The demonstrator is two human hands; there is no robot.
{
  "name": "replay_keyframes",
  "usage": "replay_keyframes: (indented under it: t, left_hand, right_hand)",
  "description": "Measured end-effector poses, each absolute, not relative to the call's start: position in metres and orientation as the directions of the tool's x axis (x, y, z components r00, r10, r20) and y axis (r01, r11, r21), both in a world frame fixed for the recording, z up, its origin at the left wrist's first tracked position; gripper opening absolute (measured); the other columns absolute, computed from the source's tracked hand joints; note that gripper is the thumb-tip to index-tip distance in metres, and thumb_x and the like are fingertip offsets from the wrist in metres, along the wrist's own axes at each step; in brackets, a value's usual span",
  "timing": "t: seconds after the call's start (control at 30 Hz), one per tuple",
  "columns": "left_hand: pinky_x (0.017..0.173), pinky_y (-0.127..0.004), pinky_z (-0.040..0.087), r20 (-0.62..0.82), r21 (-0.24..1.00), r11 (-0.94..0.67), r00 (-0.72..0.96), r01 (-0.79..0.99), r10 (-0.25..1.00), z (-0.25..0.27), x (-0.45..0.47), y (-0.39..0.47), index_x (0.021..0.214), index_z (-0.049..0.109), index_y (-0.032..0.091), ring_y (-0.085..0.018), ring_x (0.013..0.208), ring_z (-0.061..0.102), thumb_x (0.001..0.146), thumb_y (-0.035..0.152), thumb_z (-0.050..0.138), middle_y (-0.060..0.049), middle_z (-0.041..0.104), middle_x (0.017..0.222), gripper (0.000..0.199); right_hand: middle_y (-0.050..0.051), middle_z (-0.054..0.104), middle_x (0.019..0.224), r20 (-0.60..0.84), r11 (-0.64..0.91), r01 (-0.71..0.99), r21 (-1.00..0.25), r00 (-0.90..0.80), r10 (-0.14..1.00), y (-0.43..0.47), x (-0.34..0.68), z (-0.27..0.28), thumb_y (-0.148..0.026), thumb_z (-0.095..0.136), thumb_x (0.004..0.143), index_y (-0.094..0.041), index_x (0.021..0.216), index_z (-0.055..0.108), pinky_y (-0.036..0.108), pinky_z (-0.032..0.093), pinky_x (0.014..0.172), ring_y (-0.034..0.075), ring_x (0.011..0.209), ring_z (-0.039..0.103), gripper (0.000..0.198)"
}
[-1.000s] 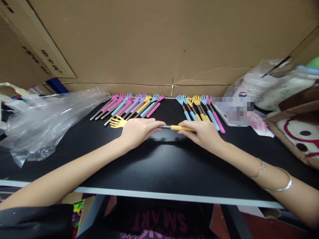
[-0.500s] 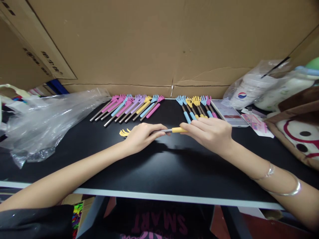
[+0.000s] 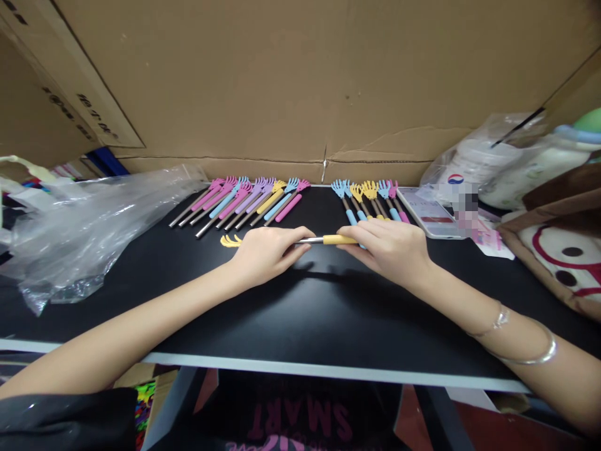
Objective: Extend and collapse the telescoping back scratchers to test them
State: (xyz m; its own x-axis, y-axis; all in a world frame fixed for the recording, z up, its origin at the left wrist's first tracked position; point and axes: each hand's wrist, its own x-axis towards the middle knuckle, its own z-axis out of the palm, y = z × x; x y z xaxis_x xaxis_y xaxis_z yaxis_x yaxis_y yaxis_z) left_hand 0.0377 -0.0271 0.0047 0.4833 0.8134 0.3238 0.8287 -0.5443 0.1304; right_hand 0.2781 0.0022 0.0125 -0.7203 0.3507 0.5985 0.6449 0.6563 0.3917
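Observation:
Both hands hold one yellow back scratcher (image 3: 339, 240) level above the black table (image 3: 300, 326). My left hand (image 3: 267, 254) is closed around its metal shaft near the clawed head, whose yellow prongs stick out on the left. At the other end, my right hand (image 3: 387, 247) grips the yellow handle sleeve, and its fingers hide the tip. Behind my left hand lies a row of back scratchers (image 3: 248, 203) in pink, blue, purple and yellow, with bare metal ends toward me. A second group of back scratchers (image 3: 370, 197) lies behind my right hand, handles partly covered by it.
A crumpled clear plastic bag (image 3: 94, 219) spreads over the left side. To the right are a phone (image 3: 429, 216), pink-printed paper (image 3: 493, 241), a bagged white cup (image 3: 469, 166), a bottle (image 3: 530, 166) and a brown bag (image 3: 558, 250). Cardboard (image 3: 263, 81) walls the back.
My right hand has shifted slightly left and up along the handle. The back scratcher has risen a little in view and lies more level. The rows behind look the same.

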Motion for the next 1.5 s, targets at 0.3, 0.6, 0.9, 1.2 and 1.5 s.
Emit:
replay_keyframes:
  t: [0.3,0.6,0.9,1.2,1.5]
  left_hand:
    - [0.049,-0.024,0.026,0.211,-0.141,-0.468,0.488,0.872,0.847,0.008,0.025,-0.013,0.106,0.057,0.025,-0.018,0.066,0.065,0.096,0.042,0.039,-0.001,0.07,0.076,0.027]
    - [0.053,-0.022,0.026,0.092,0.001,-0.546,0.544,0.838,0.834,0.022,0.003,0.002,0.086,0.063,0.025,-0.013,0.062,0.06,0.097,0.046,0.035,0.003,0.067,0.069,0.036]
    - [0.05,-0.024,0.02,0.363,-0.203,-0.505,0.544,0.839,0.757,0.011,0.003,0.003,0.081,0.066,0.02,-0.016,0.062,0.061,0.098,0.045,0.034,-0.004,0.069,0.069,0.043]
    - [0.05,-0.028,0.024,0.574,-0.465,-0.476,0.663,0.747,0.48,0.012,-0.005,0.007,0.066,0.059,0.019,-0.014,0.053,0.054,0.098,0.043,0.039,-0.001,0.061,0.057,0.045]
    - [0.05,-0.026,0.028,0.581,-0.688,-0.4,0.79,0.606,0.197,0.024,-0.005,0.001,0.068,0.059,0.02,-0.011,0.051,0.049,0.094,0.037,0.052,0.004,0.055,0.05,0.032]
  right_hand:
    - [0.002,0.064,0.064,0.569,0.625,0.665,0.409,-0.721,0.395,0.012,0.285,0.024,-0.045,0.042,0.095,-0.02,0.081,0.067,0.027,0.029,0.053,0.012,0.06,0.054,0.038]
    - [0.0,0.068,0.068,0.57,0.591,0.723,0.356,-0.67,0.476,0.033,0.304,0.026,-0.052,0.042,0.093,-0.02,0.081,0.067,0.026,0.021,0.047,0.01,0.056,0.055,0.042]
    - [0.0,0.068,0.066,0.555,0.559,0.723,0.406,-0.681,0.479,0.038,0.305,0.016,-0.055,0.037,0.094,-0.021,0.084,0.069,0.025,0.02,0.046,0.01,0.053,0.055,0.047]
    - [0.001,0.07,0.071,0.437,0.643,0.749,0.161,-0.638,0.634,0.029,0.298,0.014,-0.061,0.028,0.094,-0.023,0.094,0.068,0.025,0.024,0.049,0.013,0.058,0.059,0.055]
    - [-0.002,0.054,0.062,0.071,0.699,0.652,-0.293,-0.715,0.696,0.031,0.295,0.02,-0.057,0.032,0.094,-0.022,0.095,0.066,0.024,0.028,0.055,0.012,0.055,0.047,0.048]
